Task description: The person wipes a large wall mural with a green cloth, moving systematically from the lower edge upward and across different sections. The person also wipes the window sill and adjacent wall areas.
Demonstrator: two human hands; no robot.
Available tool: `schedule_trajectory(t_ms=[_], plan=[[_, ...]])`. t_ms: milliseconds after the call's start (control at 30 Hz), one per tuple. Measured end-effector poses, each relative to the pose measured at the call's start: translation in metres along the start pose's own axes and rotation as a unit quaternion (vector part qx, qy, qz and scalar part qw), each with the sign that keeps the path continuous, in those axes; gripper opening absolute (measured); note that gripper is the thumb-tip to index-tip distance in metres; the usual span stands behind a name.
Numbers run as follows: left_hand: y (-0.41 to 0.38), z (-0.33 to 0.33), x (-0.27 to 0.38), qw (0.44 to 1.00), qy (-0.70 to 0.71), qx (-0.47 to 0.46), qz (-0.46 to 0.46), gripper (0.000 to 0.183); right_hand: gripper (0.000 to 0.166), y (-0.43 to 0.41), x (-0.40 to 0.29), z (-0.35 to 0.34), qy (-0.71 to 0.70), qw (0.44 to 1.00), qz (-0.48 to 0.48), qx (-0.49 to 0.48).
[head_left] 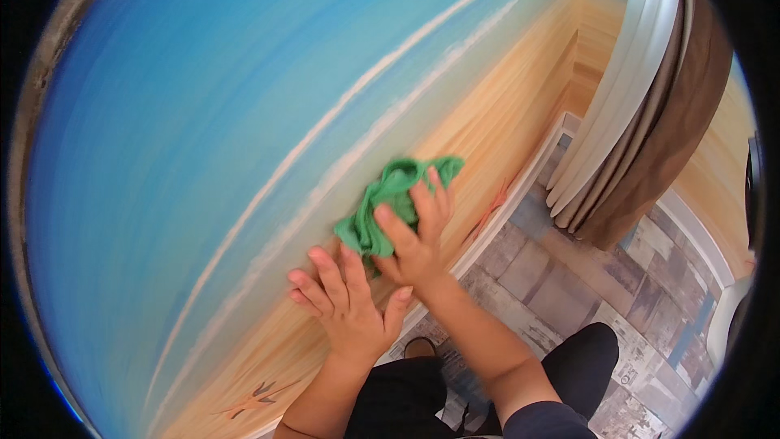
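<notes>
A crumpled green cloth (390,201) lies pressed against a painted wall (244,103), which shows blue water, white wave lines and a sand-coloured band. My right hand (417,225) is on the cloth, its fingers spread over the folds and pressing it to the wall. Close by on the left, my left hand (347,299) is raised at the wall with spread fingers and holds nothing; its fingertips come near the cloth's lower edge. Whether they touch the cloth, I cannot tell.
White and brown curtains (646,116) hang at the right. A white baseboard (518,195) runs below the painted wall, beside a patterned tile floor (554,292). My dark-clothed knee (585,360) is bent near the bottom. A pale curved object (725,317) stands at the right edge.
</notes>
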State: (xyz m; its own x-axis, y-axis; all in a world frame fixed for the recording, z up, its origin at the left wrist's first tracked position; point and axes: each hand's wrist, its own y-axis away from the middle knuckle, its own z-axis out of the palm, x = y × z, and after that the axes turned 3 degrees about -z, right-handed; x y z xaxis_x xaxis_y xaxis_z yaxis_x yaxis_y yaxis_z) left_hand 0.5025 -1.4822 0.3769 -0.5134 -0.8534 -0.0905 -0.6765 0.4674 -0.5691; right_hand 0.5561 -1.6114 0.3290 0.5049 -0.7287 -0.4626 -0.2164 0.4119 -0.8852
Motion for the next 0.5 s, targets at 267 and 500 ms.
schedule_trajectory(t_ms=[267,500], plan=[[0.003,-0.005,0.005,0.998,-0.049,-0.027,0.004,0.085,0.066,0.024,0.056,-0.026,-0.008,0.98,0.198,-0.01],[0.002,0.001,0.005,0.999,-0.041,-0.01,0.0,0.081,0.071,0.096,-0.012,-0.002,-0.011,0.977,0.215,-0.014]])
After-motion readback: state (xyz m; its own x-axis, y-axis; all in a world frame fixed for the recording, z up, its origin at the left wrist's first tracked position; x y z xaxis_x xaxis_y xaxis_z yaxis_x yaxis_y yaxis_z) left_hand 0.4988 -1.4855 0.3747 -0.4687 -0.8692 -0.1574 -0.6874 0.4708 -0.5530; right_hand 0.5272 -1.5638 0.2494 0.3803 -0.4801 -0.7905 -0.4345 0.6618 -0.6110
